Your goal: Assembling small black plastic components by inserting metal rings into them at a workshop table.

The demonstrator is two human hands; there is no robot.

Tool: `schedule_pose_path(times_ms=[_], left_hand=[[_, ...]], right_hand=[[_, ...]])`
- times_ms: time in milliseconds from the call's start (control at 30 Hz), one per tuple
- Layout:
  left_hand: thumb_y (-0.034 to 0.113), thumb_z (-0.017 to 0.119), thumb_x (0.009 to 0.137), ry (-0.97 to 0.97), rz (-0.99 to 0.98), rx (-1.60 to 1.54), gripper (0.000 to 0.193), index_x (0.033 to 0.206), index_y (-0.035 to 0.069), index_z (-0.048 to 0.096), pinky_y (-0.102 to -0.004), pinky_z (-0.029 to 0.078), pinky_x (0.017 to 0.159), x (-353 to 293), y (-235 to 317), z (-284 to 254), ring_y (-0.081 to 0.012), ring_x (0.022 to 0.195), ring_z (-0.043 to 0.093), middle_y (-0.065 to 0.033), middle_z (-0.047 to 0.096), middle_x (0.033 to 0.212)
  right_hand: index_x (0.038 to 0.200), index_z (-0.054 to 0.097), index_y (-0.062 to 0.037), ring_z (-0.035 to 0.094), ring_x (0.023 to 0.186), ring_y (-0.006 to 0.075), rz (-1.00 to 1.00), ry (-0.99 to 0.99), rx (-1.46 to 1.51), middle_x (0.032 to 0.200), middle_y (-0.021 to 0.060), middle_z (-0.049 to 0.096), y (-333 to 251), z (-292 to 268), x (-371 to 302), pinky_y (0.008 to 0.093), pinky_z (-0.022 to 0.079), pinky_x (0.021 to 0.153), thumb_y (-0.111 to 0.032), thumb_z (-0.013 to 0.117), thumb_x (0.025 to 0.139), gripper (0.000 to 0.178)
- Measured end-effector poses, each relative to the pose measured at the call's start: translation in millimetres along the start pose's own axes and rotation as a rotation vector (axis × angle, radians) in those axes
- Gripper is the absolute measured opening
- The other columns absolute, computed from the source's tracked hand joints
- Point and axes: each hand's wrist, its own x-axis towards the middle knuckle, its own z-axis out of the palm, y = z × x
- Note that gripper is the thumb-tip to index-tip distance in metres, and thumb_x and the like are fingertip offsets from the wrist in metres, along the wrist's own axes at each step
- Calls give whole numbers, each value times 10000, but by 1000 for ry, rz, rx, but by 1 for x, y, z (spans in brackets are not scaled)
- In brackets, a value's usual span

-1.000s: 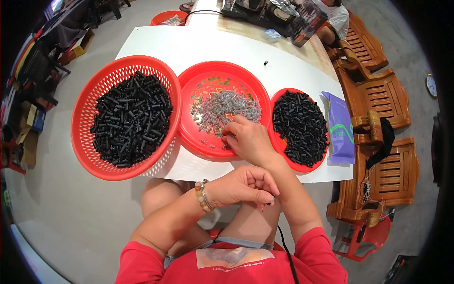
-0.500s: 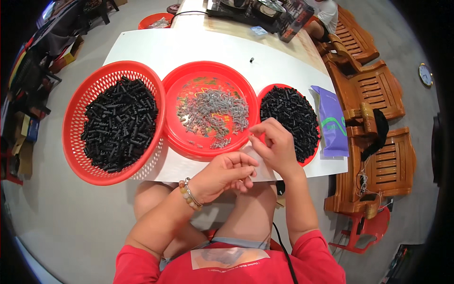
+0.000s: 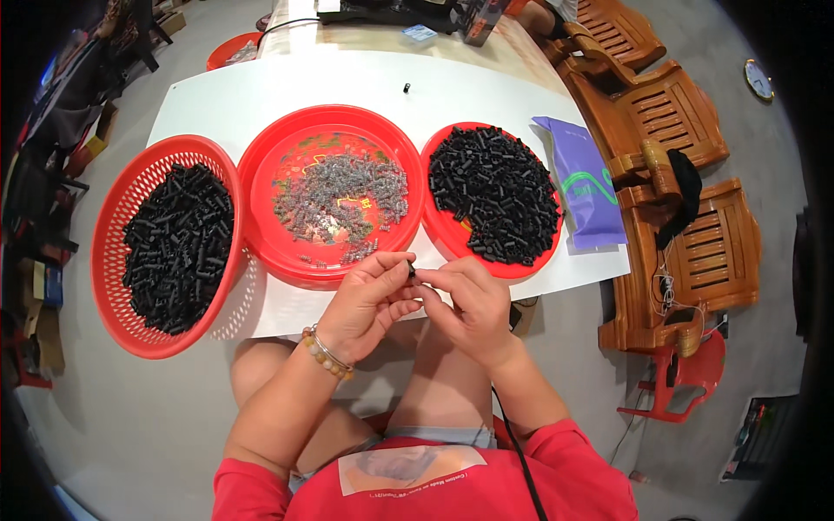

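Between the thumb and index finger of my left hand is a small black cylindrical piece, mostly hidden by the fingertips. My right hand is closed in a pinch right against that piece; what it holds, if anything, is too small to make out. Both hands meet over the table's front edge. Behind them, small metal springs lie heaped in a round red tray. To the right, a red plate is piled with black cylindrical pieces.
A red lattice basket at left holds many black tubular pieces. One loose black piece lies on the white tabletop. A purple packet rests at the right edge, beside wooden chairs. A person sits far right.
My hands have come together, and a black piece now shows at my left fingertips. My right hand has moved in beside my left. The whole view has shifted.
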Motion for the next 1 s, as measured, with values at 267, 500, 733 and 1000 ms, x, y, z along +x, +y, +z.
schedule_pose_path(times_ms=[267, 500, 733, 1000], left_hand=[[134, 580, 920, 58, -7, 53, 153, 1061, 74, 585, -266, 536, 722, -2, 0, 4, -128, 813, 630, -40, 637, 925], [110, 589, 910, 121, -12, 123, 148, 1039, 38, 590, -246, 548, 711, 0, -1, 1, -129, 806, 645, -69, 647, 928], [117, 587, 912, 93, -89, 237, 159, 1043, 27, 585, -245, 548, 718, 1, -1, 4, -130, 797, 645, -79, 652, 922], [129, 580, 917, 24, -102, 124, 174, 1066, 39, 573, -268, 548, 742, 1, 1, 0, -141, 815, 643, -84, 649, 941]], right_hand=[[916, 663, -56, 599, 605, 197, -58, 21, -73, 759, 46, 593, -1, 1, -2, 302, 477, 514, -30, 701, 717, 205], [918, 667, -33, 523, 526, 134, 145, -3, 55, 765, 68, 601, 0, 0, -4, 253, 405, 459, -22, 702, 739, 183], [917, 679, -4, 576, 616, 153, 301, -24, 29, 728, 98, 594, 48, -17, 5, 283, 440, 548, -66, 618, 824, 128], [836, 677, -79, 618, 675, 258, 205, -109, -507, 787, 59, 578, 91, -9, 20, 370, 495, 574, -105, 668, 767, 74]])
